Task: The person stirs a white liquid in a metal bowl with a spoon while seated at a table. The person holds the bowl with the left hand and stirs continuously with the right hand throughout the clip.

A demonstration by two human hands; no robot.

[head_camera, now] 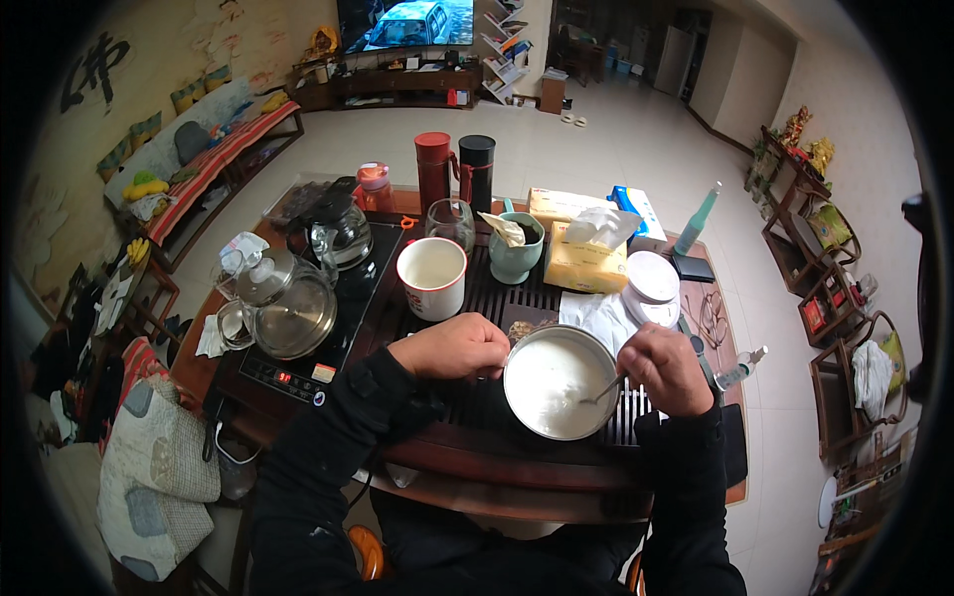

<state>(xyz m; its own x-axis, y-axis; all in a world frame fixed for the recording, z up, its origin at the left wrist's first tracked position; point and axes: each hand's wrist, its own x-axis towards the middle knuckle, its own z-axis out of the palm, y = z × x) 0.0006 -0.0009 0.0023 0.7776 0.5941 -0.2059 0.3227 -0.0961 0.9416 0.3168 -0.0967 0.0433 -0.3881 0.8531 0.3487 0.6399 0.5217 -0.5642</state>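
A round metal bowl (pixel 509 402) of white, milky mixture (pixel 555 380) rests on the slatted tea tray (pixel 455 406) before me. My left hand (pixel 458 346) pinches the bowl's left rim. With my right hand (pixel 667 369) I grip the handle of a metal spoon (pixel 610 389), its lower end dipping into the mixture near the right side. Behind my left hand stands a white enamel-style mug (pixel 432 287) with a red rim. A kitchen scale (pixel 652 287) carrying a white round lid or dish sits beyond my right hand.
To the left, a glass kettle (pixel 287 313) and a glass pot (pixel 343 235) sit on a black induction cooker (pixel 358 298). Beyond the mug are a green cup (pixel 514 257), red flask (pixel 434 175) and black flask (pixel 477 171). Tissue packs (pixel 585 257), eyeglasses (pixel 713 316) and a spray bottle (pixel 738 370) lie right.
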